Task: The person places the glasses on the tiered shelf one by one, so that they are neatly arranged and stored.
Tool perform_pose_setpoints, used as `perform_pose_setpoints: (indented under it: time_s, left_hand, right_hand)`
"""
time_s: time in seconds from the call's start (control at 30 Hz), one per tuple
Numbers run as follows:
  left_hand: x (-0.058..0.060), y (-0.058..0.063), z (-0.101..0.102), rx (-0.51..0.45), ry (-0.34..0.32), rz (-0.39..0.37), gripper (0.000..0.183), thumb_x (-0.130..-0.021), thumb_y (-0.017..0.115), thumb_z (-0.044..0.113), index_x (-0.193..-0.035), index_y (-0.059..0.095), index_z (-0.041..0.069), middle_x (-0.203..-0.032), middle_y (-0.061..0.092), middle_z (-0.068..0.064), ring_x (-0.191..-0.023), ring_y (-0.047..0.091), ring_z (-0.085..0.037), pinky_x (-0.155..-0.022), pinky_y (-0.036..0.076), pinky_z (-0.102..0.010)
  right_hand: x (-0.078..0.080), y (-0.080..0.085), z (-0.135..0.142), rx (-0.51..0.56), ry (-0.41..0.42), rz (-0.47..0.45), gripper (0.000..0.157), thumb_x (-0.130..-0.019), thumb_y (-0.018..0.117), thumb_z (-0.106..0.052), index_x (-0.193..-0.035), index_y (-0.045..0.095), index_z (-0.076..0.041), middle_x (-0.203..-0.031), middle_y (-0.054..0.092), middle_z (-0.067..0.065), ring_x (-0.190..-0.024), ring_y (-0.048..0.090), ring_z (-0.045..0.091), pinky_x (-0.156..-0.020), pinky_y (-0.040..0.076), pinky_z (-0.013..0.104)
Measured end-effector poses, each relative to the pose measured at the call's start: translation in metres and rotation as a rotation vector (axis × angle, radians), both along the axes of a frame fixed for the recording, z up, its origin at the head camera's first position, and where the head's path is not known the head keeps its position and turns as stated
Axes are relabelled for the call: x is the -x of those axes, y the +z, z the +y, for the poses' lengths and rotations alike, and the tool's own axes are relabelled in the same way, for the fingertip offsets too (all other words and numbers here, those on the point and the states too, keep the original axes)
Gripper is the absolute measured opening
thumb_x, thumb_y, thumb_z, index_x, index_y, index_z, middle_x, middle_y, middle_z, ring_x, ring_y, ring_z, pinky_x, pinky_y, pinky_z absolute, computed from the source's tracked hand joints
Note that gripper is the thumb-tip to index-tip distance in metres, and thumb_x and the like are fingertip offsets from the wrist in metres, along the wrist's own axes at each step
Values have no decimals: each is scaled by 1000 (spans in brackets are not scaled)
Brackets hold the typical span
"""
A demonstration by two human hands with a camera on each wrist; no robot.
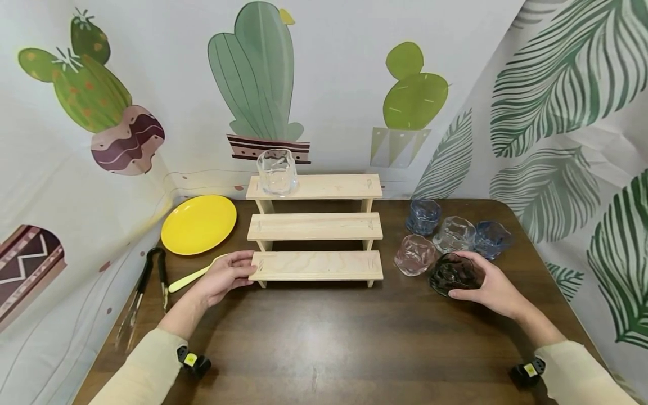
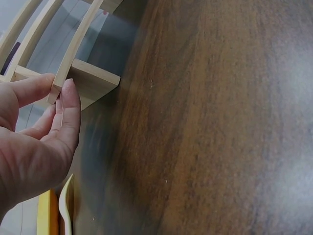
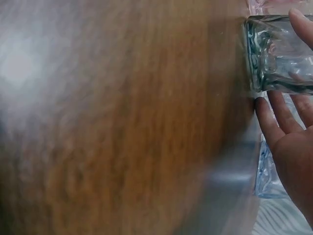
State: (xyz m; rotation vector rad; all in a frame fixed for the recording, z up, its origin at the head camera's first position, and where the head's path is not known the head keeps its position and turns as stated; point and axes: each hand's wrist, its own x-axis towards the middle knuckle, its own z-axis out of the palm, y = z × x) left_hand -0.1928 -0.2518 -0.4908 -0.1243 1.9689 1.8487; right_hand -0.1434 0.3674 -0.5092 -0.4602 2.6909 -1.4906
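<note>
Both hands rest on the desk [image 1: 324, 337]: left hand [image 1: 223, 277] pinches the wooden stepped shelf's [image 1: 316, 225] bottom tier at 9 o'clock; right hand [image 1: 486, 287] grips a dark glass cup [image 1: 453, 274] at 3 o'clock.

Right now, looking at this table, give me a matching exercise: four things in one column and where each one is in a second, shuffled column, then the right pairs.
Things:
1. clear glass
2. dark glass
3. yellow plate
4. tongs

Places:
A. in the right hand
B. near the table's left edge, in front of the plate
C. on the top step of the wooden stand
D. left of the stand, on the table

Pairs: 1-C, 2-A, 3-D, 4-B
</note>
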Motion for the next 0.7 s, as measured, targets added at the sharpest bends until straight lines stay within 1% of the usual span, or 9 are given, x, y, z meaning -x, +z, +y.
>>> perform_pose_setpoints:
  time_s: [0.2,0.4,0.57,0.7]
  left_hand:
    - [0,-1,-1,-5,-1,-2,62,-102,65,6,-153,33,-9,-134,54,-23,-103,64,-19,-86,58,-32]
    - [1,-2,-1,-15,-5,1,62,-101,66,6,-153,34,-9,-135,54,-24,-103,65,-20,-86,58,-32]
    - [1,-1,-1,-19,-5,5,62,-101,65,4,-152,34,-10,-135,54,-24,-103,65,-19,-86,58,-32]
    - [0,0,-1,-17,-5,2,62,-101,65,5,-152,34,-10,-136,54,-24,-103,65,-19,-86,58,-32]
  right_hand:
    - [-1,-3,3,107,32,7,88,-76,90,5,-151,44,-1,-138,57,20,-117,63,11,-90,51,16]
    - [0,-9,4,169,7,16,86,-73,90,10,-147,48,0,-135,61,18,-117,65,14,-86,56,20]
    - [0,-12,3,184,-6,35,84,-73,89,12,-146,48,1,-134,62,14,-116,66,15,-84,57,21]
    - [0,-11,2,178,-17,46,83,-73,89,12,-145,49,1,-133,62,15,-114,66,14,-84,57,21]
